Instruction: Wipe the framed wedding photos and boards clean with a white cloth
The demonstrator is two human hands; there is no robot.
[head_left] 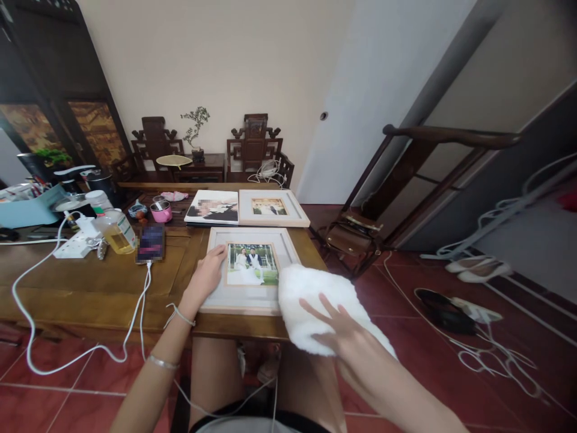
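We've got the pale rectangular wooden photo frame (250, 264) flat at the table's near right end (brown wooden table (99, 282)). Our left hand (211, 272) is on its left edge; our right hand (342, 328) is on the fluffy white cloth (315, 282) over its near right corner. Behind: square printed panel (213, 207) left, second pale wooden frame (270, 207) right. Leftward: dark rectangular phone (150, 243), clear yellow-filled bottle (118, 231), white rectangular power strip (74, 245). Behind phone: round pink cup (161, 211).
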